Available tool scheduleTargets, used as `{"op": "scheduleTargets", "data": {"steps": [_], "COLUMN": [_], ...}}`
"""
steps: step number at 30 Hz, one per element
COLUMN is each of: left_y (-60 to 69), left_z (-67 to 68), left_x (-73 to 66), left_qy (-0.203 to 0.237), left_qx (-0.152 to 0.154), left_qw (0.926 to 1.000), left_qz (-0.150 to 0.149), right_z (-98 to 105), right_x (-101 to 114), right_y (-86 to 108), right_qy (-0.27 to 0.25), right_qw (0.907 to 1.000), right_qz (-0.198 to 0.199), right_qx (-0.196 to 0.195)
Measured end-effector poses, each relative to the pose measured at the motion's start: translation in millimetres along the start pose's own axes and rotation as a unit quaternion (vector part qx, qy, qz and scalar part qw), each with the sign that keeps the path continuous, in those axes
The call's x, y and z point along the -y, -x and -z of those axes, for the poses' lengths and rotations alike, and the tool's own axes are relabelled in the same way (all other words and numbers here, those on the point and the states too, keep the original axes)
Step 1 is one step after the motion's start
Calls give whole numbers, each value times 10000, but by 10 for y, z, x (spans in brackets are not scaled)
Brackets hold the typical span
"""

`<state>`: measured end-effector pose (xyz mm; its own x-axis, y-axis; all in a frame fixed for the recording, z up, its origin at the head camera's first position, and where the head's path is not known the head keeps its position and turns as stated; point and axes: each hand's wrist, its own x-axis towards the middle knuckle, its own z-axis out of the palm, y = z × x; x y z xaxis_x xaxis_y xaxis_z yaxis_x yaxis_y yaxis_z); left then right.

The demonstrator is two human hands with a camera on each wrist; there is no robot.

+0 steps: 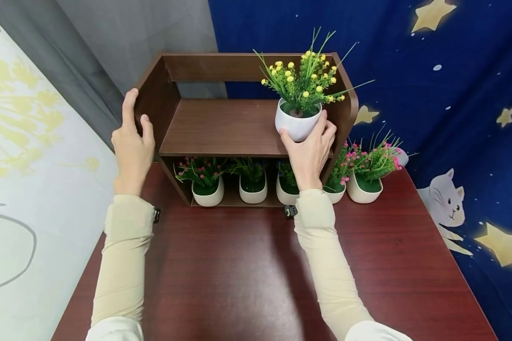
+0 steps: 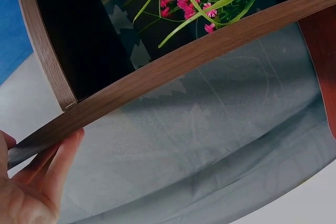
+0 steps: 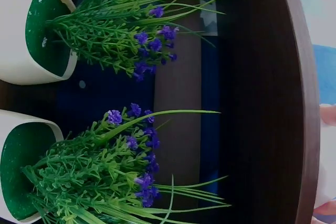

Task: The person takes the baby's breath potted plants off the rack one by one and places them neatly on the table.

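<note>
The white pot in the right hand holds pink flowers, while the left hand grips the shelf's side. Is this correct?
Not quite: the head view shows yellow flowers. The white pot is in the right hand, and the left hand grips the shelf's side.

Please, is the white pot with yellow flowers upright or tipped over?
Upright. In the head view, the white pot has its opening uppermost, yellow flowers above, and the right hand grips it.

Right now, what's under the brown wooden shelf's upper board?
A rounded cream pot with pink flowers, plus two cream pots with purple flowers. In the head view, the right hand covers part of the rightmost one, hiding its right side.
</note>
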<state>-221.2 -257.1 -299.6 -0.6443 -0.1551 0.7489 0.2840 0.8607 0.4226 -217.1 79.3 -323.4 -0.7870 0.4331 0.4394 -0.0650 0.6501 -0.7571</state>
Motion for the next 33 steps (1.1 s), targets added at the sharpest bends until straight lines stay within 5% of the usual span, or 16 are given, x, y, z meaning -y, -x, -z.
{"op": "scheduleTargets", "data": {"steps": [8, 18, 33], "left_y": [51, 31, -1], "left_z": [-107, -90, 43], "left_x": [-91, -54, -20], "left_qy": [221, 133, 44], "left_qx": [209, 67, 6], "left_qw": [9995, 9999, 10000], "left_qz": [-1, -17, -50], "right_z": [224, 684, 1278], "right_x": [-127, -104, -328], "right_y": [137, 488, 785], "right_qy": [-557, -1333, -999], "right_qw": [9981, 9899, 9919], "right_qz": [250, 454, 646], "right_qx": [-54, 176, -438]}}
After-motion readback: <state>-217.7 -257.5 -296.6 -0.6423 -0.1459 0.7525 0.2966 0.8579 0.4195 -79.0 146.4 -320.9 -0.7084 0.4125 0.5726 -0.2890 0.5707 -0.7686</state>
